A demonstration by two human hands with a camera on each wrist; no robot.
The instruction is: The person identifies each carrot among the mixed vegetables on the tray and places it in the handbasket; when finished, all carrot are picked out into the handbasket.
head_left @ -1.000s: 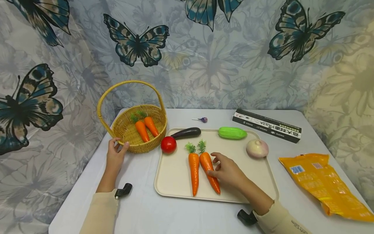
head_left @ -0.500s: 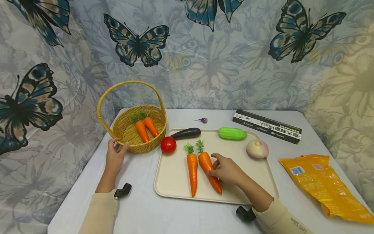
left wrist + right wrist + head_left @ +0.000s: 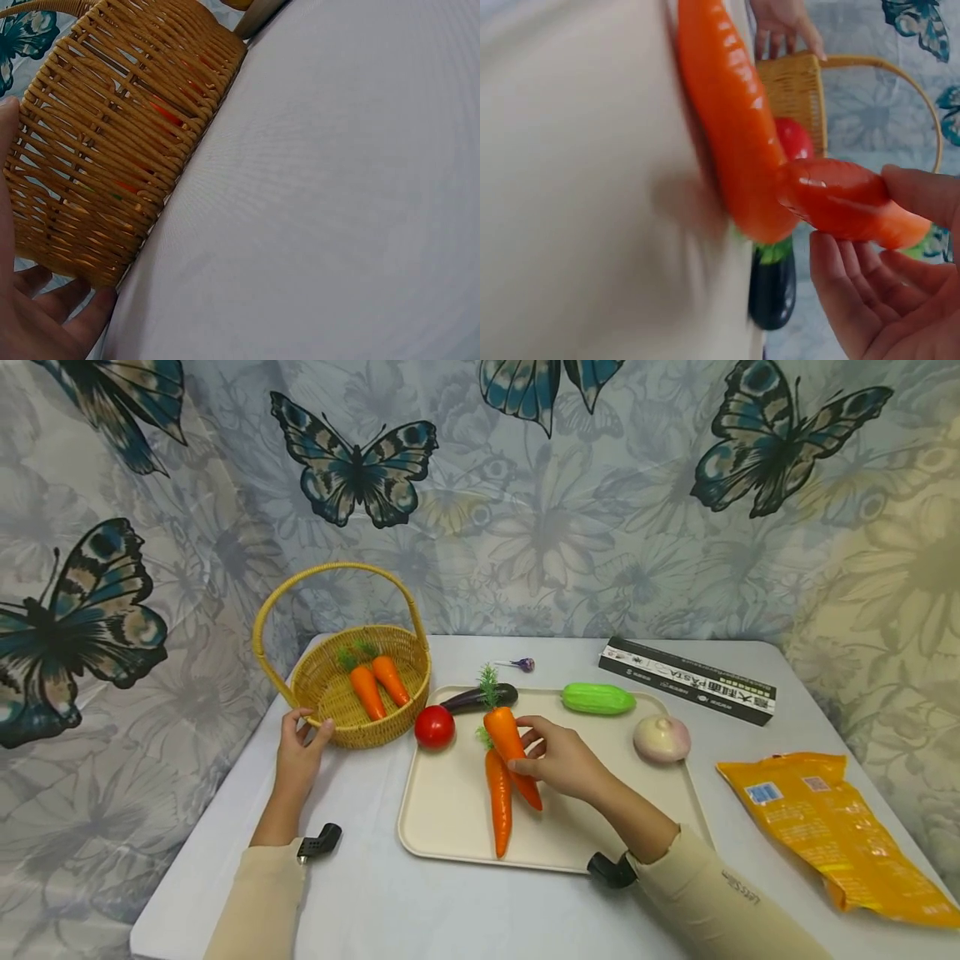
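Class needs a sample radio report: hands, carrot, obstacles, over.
Left hand holding basket. Right hand gripping carrot, held above tray. Tomato at tray's corner, between carrot and basket; may obstruct.

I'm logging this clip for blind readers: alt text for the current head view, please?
A person's right hand holds a carrot over a cream tray, while the left hand grips a wicker basket by its rim, with two carrots inside. Another carrot lies on the tray, with an eggplant and a green vegetable farther back.

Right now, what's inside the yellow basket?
Two orange carrots lie inside the yellow basket, green tops toward its far side. What lies directly beneath them is covered.
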